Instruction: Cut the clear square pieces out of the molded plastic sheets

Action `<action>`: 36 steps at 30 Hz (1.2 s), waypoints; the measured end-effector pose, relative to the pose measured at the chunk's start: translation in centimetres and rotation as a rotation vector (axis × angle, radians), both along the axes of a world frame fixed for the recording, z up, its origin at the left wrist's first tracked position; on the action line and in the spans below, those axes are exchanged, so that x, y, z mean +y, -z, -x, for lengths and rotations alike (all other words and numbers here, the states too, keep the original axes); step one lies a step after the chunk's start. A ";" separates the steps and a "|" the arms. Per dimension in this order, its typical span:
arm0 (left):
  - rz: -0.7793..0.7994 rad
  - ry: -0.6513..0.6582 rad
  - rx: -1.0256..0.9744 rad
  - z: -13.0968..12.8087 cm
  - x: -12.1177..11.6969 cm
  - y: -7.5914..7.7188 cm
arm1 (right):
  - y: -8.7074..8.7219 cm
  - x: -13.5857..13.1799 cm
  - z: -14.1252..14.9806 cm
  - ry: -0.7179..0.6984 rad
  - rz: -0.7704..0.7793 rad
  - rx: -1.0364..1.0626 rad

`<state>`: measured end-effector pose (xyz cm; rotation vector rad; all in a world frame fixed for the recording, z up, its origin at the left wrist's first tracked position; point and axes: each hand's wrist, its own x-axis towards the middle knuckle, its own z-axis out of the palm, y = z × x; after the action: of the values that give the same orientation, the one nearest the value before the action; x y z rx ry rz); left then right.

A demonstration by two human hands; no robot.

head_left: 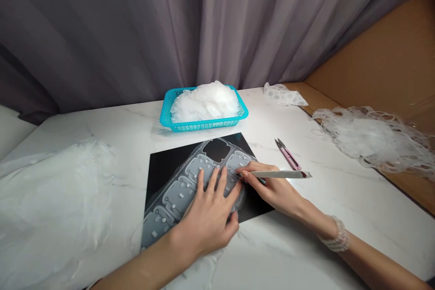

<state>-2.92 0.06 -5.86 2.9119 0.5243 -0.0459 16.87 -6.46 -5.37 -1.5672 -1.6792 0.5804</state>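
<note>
1. From my remote feed, I am looking down from the head camera at a white marble-patterned table, with both of the person's bare forearms reaching in from the bottom edge.
2. The left hand is open wide, fingers spread, resting on a translucent moulded plastic sheet. The sheet has rounded rectangular panels dotted with small raised squares.
3. The right hand is in a narrow pinch, holding slim metal tweezers with a dark red end pointing away to the right. I cannot tell whether the working tips touch the plastic, because the fingers hide them. A pearl bracelet circles the right wrist.
4. The plastic sheet lies tilted across a black mat, directly under both hands, near the middle of the table.
5. Beyond the mat sits a turquoise plastic basket, heaped with white translucent scraps.
6. Pink thread snips lie closed on the table, just past the tweezers.
7. On the right, a lacy pile of perforated plastic waste spills over the table edge toward a cardboard panel. A smaller perforated piece lies at the back.
8. On the left, a large sheet of clear film covers the table. A grey curtain hangs behind everything.
</note>
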 end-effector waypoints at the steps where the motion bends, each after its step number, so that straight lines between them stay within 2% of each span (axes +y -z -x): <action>1: 0.000 0.004 -0.010 0.1 0.0 0.1 | -0.1 0.0 0.0 -0.013 -0.001 -0.022; 14: -0.026 0.009 -0.013 0.3 -0.1 0.5 | 0.3 0.5 1.2 -0.039 -0.037 -0.157; 21: -0.056 0.002 -0.017 0.2 -0.3 0.6 | -0.1 -0.8 0.9 -0.071 -0.044 -0.257; 23: -0.070 0.011 -0.028 0.2 -0.3 0.6 | 0.2 -1.0 0.9 -0.055 -0.051 -0.264; 26: -0.087 0.021 -0.047 0.3 -0.3 0.8 | 1.3 -0.7 1.0 -0.022 -0.148 -0.266; 30: -0.092 -0.013 -0.088 0.2 -0.3 1.0 | 2.7 -0.3 0.9 -0.058 -0.261 -0.330; 36: -0.115 -0.092 -0.154 -0.3 -0.6 1.5 | 3.0 -0.6 0.6 -0.121 -0.258 -0.496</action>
<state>-2.63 -0.58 -7.41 2.9650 0.6527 0.2269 16.24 -7.05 -8.40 -1.5023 -2.1280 0.0181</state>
